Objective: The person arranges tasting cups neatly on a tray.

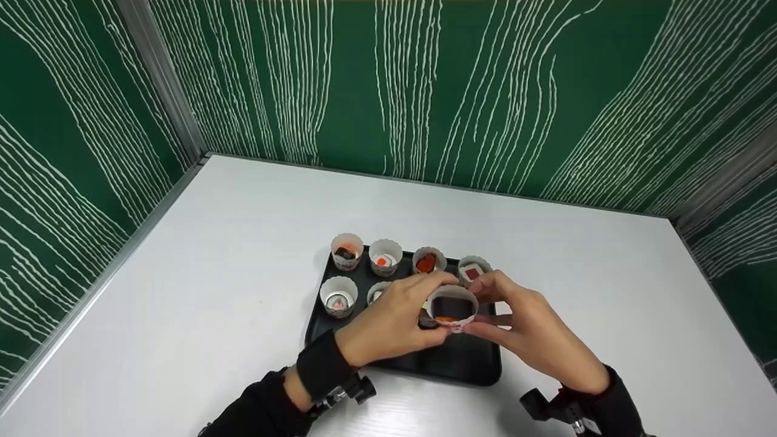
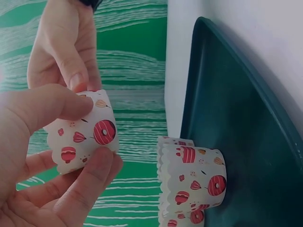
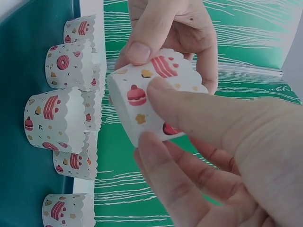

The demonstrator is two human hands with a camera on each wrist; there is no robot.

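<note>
A white paper baking cup [image 1: 456, 328] with a scalloped rim and red pastry prints is held above the tray between both hands. My left hand [image 1: 394, 315] grips it from the left, thumb and fingers on its wall, as the left wrist view shows on the printed cup [image 2: 80, 137]. My right hand [image 1: 534, 321] pinches the same cup from the right; in the right wrist view its thumb and fingers press on the cup [image 3: 137, 101]. Something dark with an orange edge shows inside the cup. The black tray [image 1: 467, 364] lies below.
Several matching cups stand on the tray, among them one with a grey-and-pink piece [image 1: 339, 297], one with a red piece [image 1: 427, 261] and one with a white-and-red piece [image 1: 473, 270]. A green panel [image 1: 388, 91] with white lines rises behind the white table [image 1: 243, 243].
</note>
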